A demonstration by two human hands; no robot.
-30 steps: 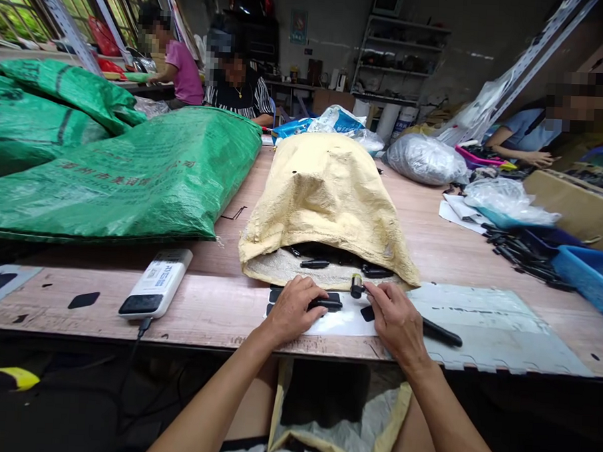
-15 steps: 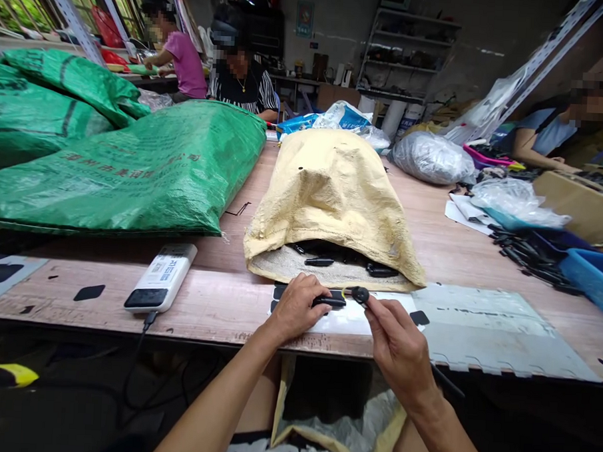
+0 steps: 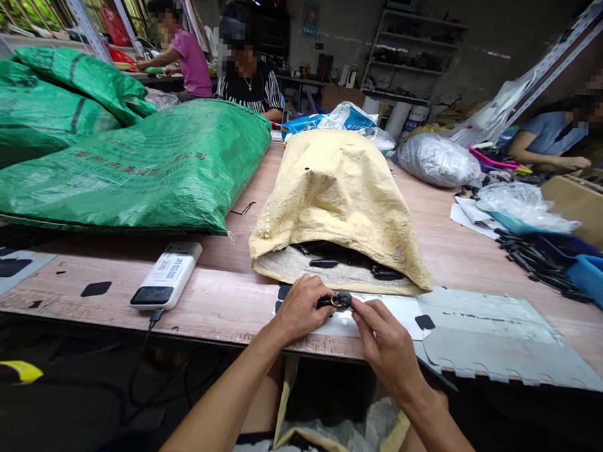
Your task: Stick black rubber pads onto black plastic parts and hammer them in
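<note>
Left hand (image 3: 302,307), pinching a smooth black tube (image 3: 324,301); right hand (image 3: 391,343), thumb and finger pinching a dark, round-ended piece (image 3: 345,299), yellow-banded, at the tube's end; both parts near the front edge of the wood-grain table (image 3: 248,313), before a creased, cream woven sack (image 3: 342,201); step in hand, apparently, mating piece to tube; next move seems to call for straight alignment, firm grip.

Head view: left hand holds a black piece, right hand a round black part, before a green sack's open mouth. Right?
Not green: the head view shows a yellow sack. The left hand does hold a black piece, the right hand a round black part, before its open mouth.
</note>
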